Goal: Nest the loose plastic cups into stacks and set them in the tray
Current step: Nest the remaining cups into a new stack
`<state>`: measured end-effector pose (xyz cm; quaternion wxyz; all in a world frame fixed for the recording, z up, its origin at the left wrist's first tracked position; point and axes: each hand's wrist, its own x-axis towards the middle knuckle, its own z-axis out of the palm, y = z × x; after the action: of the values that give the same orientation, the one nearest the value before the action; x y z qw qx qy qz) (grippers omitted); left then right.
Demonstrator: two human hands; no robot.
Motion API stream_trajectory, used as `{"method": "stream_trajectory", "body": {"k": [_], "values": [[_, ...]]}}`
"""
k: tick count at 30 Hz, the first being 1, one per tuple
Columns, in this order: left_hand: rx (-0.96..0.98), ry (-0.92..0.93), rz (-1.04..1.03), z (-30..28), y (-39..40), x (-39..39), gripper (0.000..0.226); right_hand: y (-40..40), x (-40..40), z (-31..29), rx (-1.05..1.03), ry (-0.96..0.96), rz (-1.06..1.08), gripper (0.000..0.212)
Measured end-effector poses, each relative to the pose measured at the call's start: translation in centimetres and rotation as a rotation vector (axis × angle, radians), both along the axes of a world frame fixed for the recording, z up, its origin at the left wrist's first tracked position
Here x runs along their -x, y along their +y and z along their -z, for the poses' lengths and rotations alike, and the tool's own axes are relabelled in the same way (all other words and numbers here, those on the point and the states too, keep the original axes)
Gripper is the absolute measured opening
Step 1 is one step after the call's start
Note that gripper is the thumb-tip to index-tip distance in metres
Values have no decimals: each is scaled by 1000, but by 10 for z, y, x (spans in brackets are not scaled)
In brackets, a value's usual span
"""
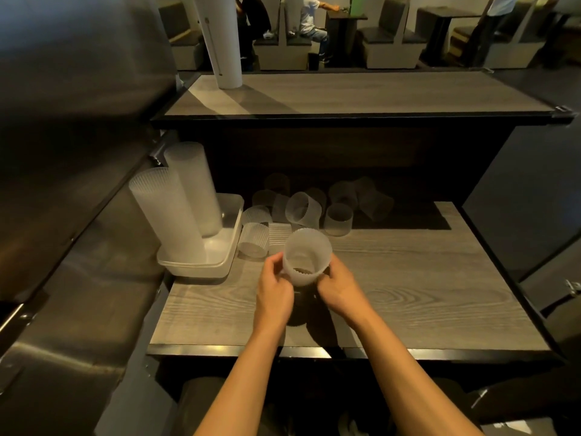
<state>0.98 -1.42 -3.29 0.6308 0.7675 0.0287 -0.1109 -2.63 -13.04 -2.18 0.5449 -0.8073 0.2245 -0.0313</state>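
A translucent ribbed plastic cup (306, 254) stands mouth-up above the wooden table, held from both sides. My left hand (274, 286) grips its left side and my right hand (340, 289) grips its right side, fingers curled round the lower wall. Whether more cups are nested inside it I cannot tell. A clear plastic tray (217, 262) at the left holds two tall stacks of nested cups (176, 212), (198, 187). Several loose cups (303, 209) lie on their sides or stand inverted behind the held cup.
The wooden table (408, 294) has a black front edge. A raised counter shelf (345, 96) overhangs the back. A steel wall (78, 152) runs along the left. A white pillar (223, 42) rises from the upper counter; people sit at booths beyond.
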Motion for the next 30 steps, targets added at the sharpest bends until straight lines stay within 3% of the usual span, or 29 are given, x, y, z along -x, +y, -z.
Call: {"method": "stream_trajectory", "body": {"k": [4, 7, 11, 15, 19, 26, 30], "values": [[71, -190, -56, -11, 6, -18, 26, 9, -12, -16, 108, -230, -69, 38], [138, -223, -41, -24, 7, -34, 42, 11, -35, -23, 49, -317, -84, 42], [85, -211, -1, -25, 8, -54, 55, 9, -70, -13, 6, -252, -109, 49], [167, -165, 44, -24, 5, -66, 49, 22, -66, -3, -73, -255, -26, 68], [209, -122, 88, -19, 1, -69, 50, 24, -62, 2, -180, -243, 60, 31], [282, -70, 145, -15, 0, -54, 53, 16, -56, 7, -255, -275, 99, 40], [256, -50, 179, -17, -5, -40, 52, 10, -38, 3, -252, -246, 98, 32]]}}
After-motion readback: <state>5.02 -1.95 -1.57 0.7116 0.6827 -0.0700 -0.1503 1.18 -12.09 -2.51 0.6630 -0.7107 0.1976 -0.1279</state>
